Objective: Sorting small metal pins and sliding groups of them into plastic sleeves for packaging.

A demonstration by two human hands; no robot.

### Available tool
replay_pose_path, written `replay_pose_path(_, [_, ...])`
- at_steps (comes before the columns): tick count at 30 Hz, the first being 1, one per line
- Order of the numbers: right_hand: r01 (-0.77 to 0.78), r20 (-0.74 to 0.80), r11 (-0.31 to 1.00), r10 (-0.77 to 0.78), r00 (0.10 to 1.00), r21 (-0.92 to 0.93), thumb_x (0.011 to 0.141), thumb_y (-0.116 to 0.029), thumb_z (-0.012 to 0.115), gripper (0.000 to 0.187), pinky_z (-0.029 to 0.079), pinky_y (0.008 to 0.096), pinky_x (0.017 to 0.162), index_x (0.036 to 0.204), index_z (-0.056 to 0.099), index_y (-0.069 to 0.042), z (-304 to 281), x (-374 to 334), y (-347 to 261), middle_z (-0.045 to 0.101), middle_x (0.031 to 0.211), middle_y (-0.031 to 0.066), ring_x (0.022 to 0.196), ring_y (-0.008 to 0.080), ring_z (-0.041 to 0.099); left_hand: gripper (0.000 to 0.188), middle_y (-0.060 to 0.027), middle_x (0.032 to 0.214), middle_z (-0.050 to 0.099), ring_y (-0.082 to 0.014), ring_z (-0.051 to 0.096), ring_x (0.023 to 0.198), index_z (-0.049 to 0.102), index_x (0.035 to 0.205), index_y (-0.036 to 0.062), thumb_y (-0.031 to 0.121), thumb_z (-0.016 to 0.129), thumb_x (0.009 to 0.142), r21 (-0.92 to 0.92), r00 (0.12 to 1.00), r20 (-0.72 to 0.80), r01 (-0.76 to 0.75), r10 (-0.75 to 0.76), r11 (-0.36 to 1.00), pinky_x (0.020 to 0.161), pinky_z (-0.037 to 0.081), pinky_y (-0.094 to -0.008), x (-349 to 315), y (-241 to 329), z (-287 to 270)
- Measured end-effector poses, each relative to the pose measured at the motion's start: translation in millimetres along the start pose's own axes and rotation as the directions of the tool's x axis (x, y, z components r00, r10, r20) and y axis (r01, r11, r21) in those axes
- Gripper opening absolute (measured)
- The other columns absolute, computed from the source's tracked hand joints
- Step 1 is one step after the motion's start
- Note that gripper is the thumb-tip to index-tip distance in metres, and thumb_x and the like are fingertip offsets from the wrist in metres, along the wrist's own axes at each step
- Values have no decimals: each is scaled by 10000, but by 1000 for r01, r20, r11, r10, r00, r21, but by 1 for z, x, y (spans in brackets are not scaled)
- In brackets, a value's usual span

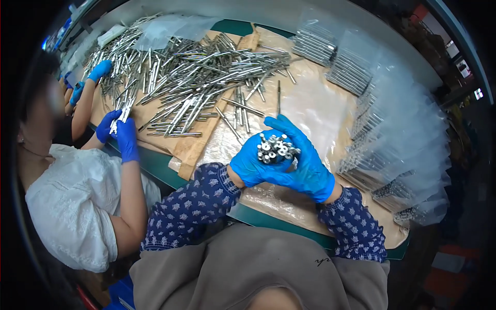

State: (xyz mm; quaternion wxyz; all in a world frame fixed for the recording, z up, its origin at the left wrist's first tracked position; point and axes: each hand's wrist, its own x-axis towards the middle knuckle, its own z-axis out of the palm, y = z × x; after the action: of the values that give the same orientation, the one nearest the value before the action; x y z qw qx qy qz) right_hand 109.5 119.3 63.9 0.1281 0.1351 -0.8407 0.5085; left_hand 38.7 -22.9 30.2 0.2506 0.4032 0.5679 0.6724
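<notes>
A bundle of thin metal rods (278,149) stands on end between my two blue-gloved hands, its round ends facing up toward me. My left hand (252,161) wraps the bundle from the left. From the right, my right hand (306,168) closes round it, with the thumb side beyond the rods. The lower part of the bundle is hidden by the gloves. Just past my hands, a single dark rod (279,97) lies on the plastic-covered surface. A large loose heap of silvery rods (196,77) spreads over the far left of the table.
Clear plastic bags packed with rods (350,72) line the right side in a curved row. A wooden strip (201,147) borders the heap. At the left, a co-worker's blue-gloved hands (124,134) hold several rods; another gloved hand (101,70) reaches into the heap. Empty bags (178,31) lie behind.
</notes>
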Motion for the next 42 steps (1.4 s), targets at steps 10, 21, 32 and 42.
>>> replay_pose_path(10, [279, 176, 960, -278, 944, 21, 661, -219, 765, 457, 270, 469, 1060, 1092, 625, -161, -10, 6, 40, 549, 1226, 75, 1250, 346, 388, 613, -112, 1294, 471, -264, 466, 1191, 420, 1304, 98, 159, 697, 761, 519, 908, 404, -323, 106, 791, 982, 398, -363, -1, -68, 4])
replay_pose_path(21, [-114, 71, 931, 95, 993, 348, 722, -72, 708, 216, 445, 360, 918, 923, 663, -135, -10, -14, 26, 651, 1032, 67, 1021, 207, 598, 1068, -179, 1400, 311, -308, 310, 1305, 96, 1449, 129, 231, 797, 650, -406, 974, 140, 218, -175, 888, 1063, 270, -416, 11, -2, -15])
replay_pose_path(32, [26, 12, 983, -28, 1000, 183, 676, -131, 756, 612, 412, 335, 951, 1226, 487, -129, 4, -38, 61, 503, 1229, 124, 1152, 244, 486, 372, -90, 1082, 604, -347, 493, 1153, 615, 1051, 120, 168, 721, 697, 544, 890, 264, -455, 371, 705, 1030, 271, -530, 37, 20, 22])
replay_pose_path(42, [-65, -171, 998, 66, 983, 12, 684, -142, 697, 397, 496, 350, 763, 1049, 555, -74, 19, -22, 56, 611, 968, 137, 895, 304, 610, 371, -104, 1040, 593, -186, 588, 959, 538, 1068, 39, -10, 663, 722, 447, 843, -217, -363, 493, 817, 856, 460, -308, 26, 11, 48])
